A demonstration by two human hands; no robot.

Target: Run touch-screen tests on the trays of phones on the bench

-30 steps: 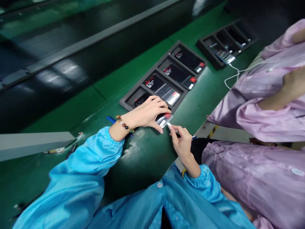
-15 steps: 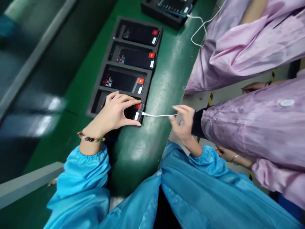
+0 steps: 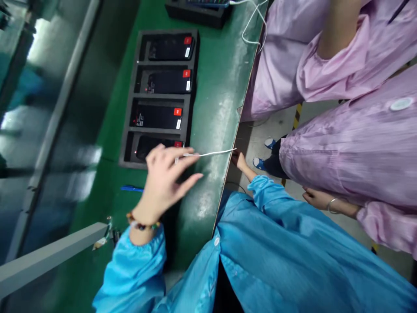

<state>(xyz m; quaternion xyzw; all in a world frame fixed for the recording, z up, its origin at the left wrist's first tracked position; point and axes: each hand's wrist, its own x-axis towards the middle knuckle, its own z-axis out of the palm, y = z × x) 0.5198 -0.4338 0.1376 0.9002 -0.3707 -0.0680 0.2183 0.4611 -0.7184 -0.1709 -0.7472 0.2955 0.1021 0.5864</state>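
A dark foam tray (image 3: 129, 98) on the green table (image 3: 211, 108) holds several black phones with red and white stickers. Over the nearest phone (image 3: 146, 145) is my left hand (image 3: 167, 176), its fingers spread beside the plug end of a white cable (image 3: 216, 152). The cable runs right to the table edge. My right hand (image 3: 239, 159) is low at that edge, near the cable's far end; its fingers are partly hidden, and its grip is unclear.
A blue pen (image 3: 132, 188) lies left of my wrist. Another dark tray (image 3: 198, 13) with a device and white cable stands at the top. People in pink coats (image 3: 325, 152) are at the right. A pale bar (image 3: 55, 250) crosses the lower left.
My left hand has come off the phone's sides and opened toward the cable. My right hand has dropped to the table edge. The view has shifted, and the nearest phone lies farther into its slot.
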